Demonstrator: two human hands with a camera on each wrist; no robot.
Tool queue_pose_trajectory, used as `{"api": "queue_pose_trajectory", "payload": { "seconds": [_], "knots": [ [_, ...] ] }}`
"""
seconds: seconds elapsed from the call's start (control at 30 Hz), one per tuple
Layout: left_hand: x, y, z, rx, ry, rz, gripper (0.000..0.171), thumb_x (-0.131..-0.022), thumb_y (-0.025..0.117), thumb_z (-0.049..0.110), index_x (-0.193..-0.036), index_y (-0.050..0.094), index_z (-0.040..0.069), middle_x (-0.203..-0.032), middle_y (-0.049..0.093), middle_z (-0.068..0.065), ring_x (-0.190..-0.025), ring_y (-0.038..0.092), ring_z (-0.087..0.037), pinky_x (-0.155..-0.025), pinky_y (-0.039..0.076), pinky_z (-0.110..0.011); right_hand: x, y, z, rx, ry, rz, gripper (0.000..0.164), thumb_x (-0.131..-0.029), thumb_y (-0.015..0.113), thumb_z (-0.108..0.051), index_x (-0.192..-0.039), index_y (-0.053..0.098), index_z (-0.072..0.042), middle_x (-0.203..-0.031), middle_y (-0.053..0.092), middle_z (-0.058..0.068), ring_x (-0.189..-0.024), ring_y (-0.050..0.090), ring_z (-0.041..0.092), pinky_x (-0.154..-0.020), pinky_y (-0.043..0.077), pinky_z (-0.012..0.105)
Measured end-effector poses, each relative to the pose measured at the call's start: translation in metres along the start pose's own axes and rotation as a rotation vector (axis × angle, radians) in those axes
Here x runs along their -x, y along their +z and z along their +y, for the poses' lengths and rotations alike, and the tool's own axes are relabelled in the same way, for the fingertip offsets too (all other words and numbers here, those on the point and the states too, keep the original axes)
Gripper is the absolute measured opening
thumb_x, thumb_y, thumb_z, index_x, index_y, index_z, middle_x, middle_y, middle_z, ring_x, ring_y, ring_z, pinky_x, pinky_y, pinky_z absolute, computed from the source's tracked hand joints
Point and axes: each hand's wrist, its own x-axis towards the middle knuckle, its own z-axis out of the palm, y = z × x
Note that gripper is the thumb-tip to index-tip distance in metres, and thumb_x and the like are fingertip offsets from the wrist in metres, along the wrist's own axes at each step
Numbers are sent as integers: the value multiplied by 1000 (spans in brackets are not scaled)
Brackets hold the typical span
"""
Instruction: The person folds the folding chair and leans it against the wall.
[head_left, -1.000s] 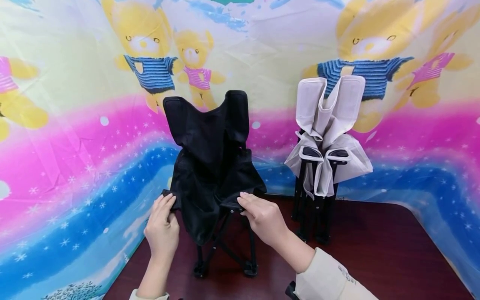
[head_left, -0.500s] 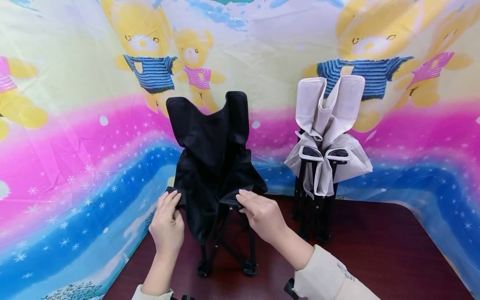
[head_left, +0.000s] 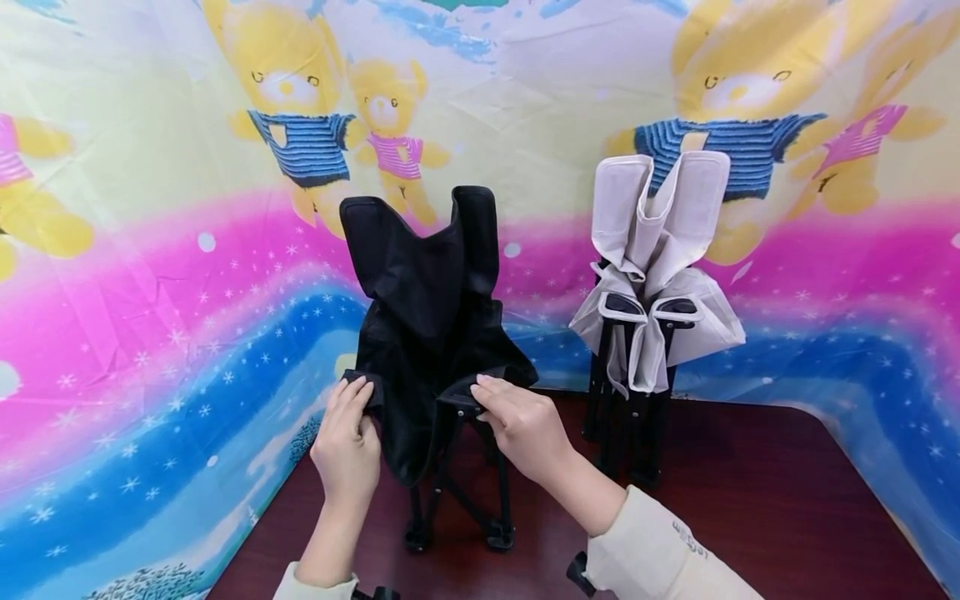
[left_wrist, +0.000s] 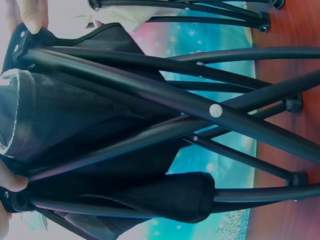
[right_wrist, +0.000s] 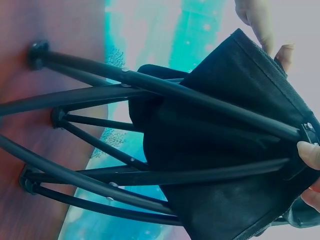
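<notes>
A small black folding chair stands partly spread on the table, its fabric seat sagging between the front corners. My left hand pinches the left front corner of the seat, where the fabric meets the frame. At the right front corner, my right hand pinches the fabric in the same way. The left wrist view shows crossed black legs joined by a rivet, with the left thumb on the corner. In the right wrist view the right thumb presses beside a riveted corner piece.
A second folding chair, with pale fabric and black legs, stands folded to the right on the dark red-brown table. Behind the table hangs a backdrop cloth printed with bears; it also runs along the left side.
My left hand has moved right with its corner of the black chair, bringing the front corners closer together. The left legs and backrest have shifted right too. My right hand has risen slightly.
</notes>
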Motion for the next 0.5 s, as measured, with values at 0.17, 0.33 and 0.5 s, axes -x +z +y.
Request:
{"api": "queue_pose_trajectory", "payload": {
  "seconds": [0.17, 0.33, 0.5],
  "knots": [
    [0, 1, 4, 3, -18, -26, 30, -71, 52, -15, -95, 65, -3, -99, 62, -12, -103, 51, -26, -74, 44, -48, -1, 0, 0, 3, 2, 1, 31, -62, 73, -3, -92, 67, 1, -94, 64, 12, -90, 59, 18, -75, 46, 29],
    [-3, 3, 7, 12, 6, -15, 31, -70, 53, -16, -94, 66, -2, -99, 62, -11, -101, 52, -26, -75, 44, -48, -3, -1, 0, 6, -7, 4, 31, -62, 73, -3, -92, 67, 1, -94, 64, 12, -90, 59, 18, -75, 46, 30],
    [-4, 4, 10, 15, 17, -21, 30, -70, 54, -16, -94, 66, -2, -98, 62, -12, -101, 53, -27, -75, 44, -47, -5, -1, 1, 4, -21, 0, 31, -62, 74, -3, -92, 67, 1, -93, 64, 12, -89, 60, 18, -75, 46, 29]
  ]
}}
